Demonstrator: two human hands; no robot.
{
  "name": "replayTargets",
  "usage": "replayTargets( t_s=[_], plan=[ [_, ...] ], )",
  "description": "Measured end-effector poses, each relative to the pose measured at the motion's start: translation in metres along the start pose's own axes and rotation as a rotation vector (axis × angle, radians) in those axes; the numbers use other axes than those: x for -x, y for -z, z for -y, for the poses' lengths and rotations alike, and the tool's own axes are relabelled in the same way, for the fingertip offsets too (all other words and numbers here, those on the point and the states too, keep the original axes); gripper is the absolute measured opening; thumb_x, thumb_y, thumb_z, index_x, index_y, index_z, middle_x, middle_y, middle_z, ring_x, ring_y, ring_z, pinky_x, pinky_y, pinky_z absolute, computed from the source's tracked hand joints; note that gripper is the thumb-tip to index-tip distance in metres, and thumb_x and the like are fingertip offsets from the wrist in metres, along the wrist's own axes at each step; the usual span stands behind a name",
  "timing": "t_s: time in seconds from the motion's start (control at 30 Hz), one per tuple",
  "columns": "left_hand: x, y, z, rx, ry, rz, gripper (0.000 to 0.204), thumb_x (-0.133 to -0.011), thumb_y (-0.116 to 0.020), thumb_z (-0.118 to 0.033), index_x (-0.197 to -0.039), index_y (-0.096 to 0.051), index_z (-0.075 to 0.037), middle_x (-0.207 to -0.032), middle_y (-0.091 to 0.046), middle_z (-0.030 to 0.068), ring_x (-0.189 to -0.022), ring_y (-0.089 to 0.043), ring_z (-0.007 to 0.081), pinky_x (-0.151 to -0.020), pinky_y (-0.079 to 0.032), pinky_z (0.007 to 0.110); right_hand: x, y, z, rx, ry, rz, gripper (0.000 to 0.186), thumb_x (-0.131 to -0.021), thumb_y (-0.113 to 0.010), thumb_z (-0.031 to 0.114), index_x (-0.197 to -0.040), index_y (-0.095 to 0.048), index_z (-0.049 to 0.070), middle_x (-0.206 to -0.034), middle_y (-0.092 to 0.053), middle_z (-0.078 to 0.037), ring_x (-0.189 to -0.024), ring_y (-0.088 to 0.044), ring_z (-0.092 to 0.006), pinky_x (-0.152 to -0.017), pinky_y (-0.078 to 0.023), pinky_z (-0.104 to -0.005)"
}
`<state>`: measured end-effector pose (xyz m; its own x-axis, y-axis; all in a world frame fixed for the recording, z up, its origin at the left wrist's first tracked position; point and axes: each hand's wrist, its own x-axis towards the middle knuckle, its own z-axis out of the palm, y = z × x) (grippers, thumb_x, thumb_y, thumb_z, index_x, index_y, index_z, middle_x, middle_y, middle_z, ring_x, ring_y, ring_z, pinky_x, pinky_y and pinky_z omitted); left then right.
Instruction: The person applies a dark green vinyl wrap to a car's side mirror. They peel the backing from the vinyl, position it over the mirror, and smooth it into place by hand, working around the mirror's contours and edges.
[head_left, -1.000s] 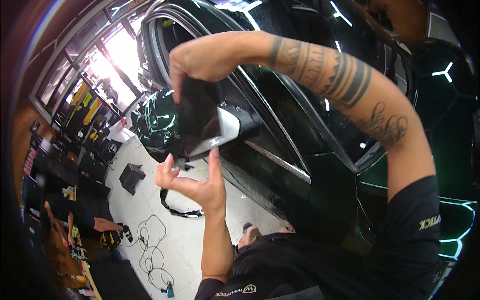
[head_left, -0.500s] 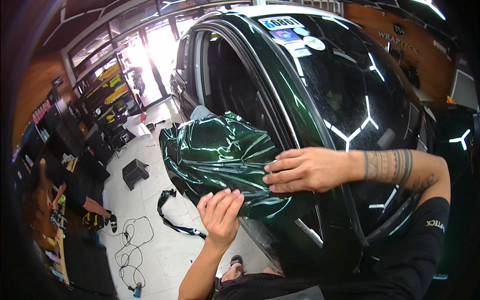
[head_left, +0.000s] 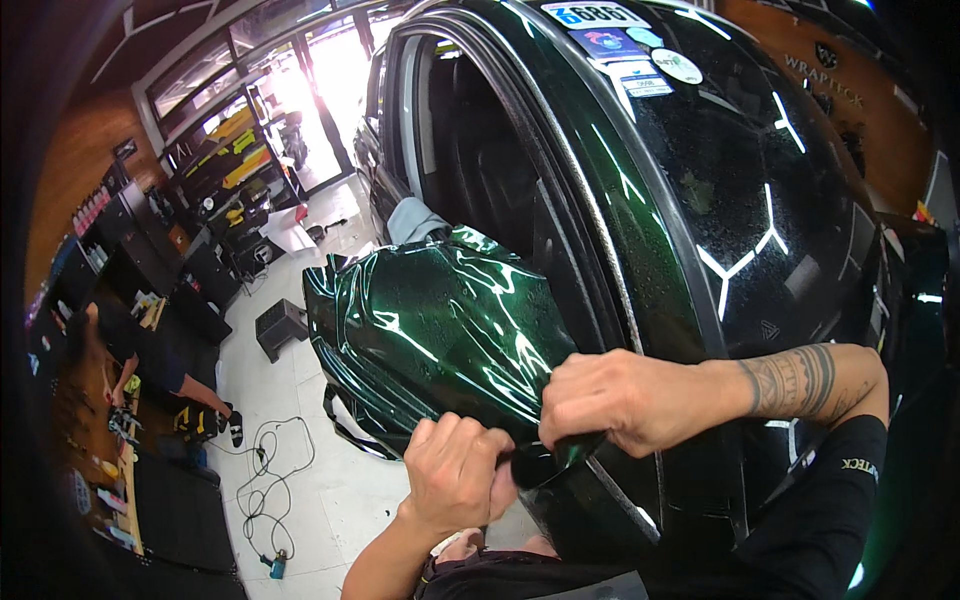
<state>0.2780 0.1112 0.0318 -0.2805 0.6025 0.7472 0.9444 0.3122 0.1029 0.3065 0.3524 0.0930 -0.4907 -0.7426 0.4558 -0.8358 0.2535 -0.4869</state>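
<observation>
A crinkled, glossy dark green film is draped over the side mirror area of a dark green car, beside its open side window. My left hand is closed on the film's near edge, thumb partly showing. My right hand grips the same edge a little to the right, with its fingers curled over it. A small dark opening shows under the film between the two hands. A grey cloth-like piece rests just behind the film.
A co-worker bends at a cluttered workbench on the left. On the pale tiled floor are a dark step stool, a tangled cable and a teal power tool. A bright glass door stands at the back.
The film now spreads smoother and nearer. Both hands have moved down and closed on its near edge, from fingertips lying on it half a second ago. Earlier my right arm was raised over the mirror.
</observation>
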Motion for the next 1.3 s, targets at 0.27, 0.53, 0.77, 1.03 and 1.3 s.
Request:
replayTargets(
  t_s=[0.27,0.53,0.77,1.03,1.3],
  plan=[
    [-0.029,0.019,0.004,0.149,-0.022,0.333,0.034,-0.067,-0.07,-0.025,-0.095,-0.062,-0.005,-0.071,-0.049,0.0029,-0.062,-0.053,0.0207,-0.056,-0.042,0.034,0.002,0.0,0.0,0.118,-0.015,0.076,0.022,-0.077,-0.063,0.001,-0.098,-0.063,-0.006,-0.085,-0.061,-0.013,-0.083,-0.06,-0.0284,-0.081,-0.046,-0.0388],
    [-0.028,0.007,0.009,0.062,-0.044,0.238,0.032,-0.077,-0.062,-0.004,-0.108,-0.064,-0.001,-0.059,-0.048,0.0001,-0.05,-0.052,0.0144,-0.047,-0.045,0.028,-0.001,-0.002,-0.002,0.156,-0.033,0.157,0.011,-0.073,-0.064,0.003,-0.078,-0.066,-0.007,-0.074,-0.061,-0.014,-0.076,-0.06,-0.028,-0.078,-0.044,-0.0371],
    [-0.034,0.018,0.006,-0.002,-0.037,0.376,0.054,-0.075,-0.062,-0.005,-0.128,-0.06,0.004,-0.058,-0.048,0.0024,-0.048,-0.052,0.0174,-0.047,-0.043,0.032,0.004,-0.009,-0.003,0.232,-0.009,0.11,0.018,-0.071,-0.063,0.012,-0.074,-0.065,-0.006,-0.07,-0.06,-0.014,-0.068,-0.058,-0.0266,-0.07,-0.043,-0.0356],
    [-0.03,0.017,0.008,0.02,-0.084,0.266,0.059,-0.068,-0.061,-0.001,-0.126,-0.061,0.009,-0.055,-0.038,-0.0007,-0.045,-0.046,0.0122,-0.043,-0.041,0.028,0.003,-0.007,0.008,0.273,0.074,0.026,0.016,-0.079,-0.061,0.009,-0.073,-0.061,-0.006,-0.067,-0.055,-0.01,-0.065,-0.055,-0.0236,-0.066,-0.041,-0.0359],
    [-0.025,0.017,0.005,-0.041,-0.139,0.2,0.044,-0.071,-0.061,-0.002,-0.114,-0.068,0.007,-0.056,-0.039,-0.0005,-0.045,-0.044,0.0122,-0.041,-0.036,0.027,0.003,-0.009,0.01,0.426,0.19,0.073,0.034,-0.086,-0.061,0.014,-0.056,-0.053,0.0,-0.063,-0.052,-0.009,-0.061,-0.052,-0.0213,-0.065,-0.038,-0.0358]
  ],
)
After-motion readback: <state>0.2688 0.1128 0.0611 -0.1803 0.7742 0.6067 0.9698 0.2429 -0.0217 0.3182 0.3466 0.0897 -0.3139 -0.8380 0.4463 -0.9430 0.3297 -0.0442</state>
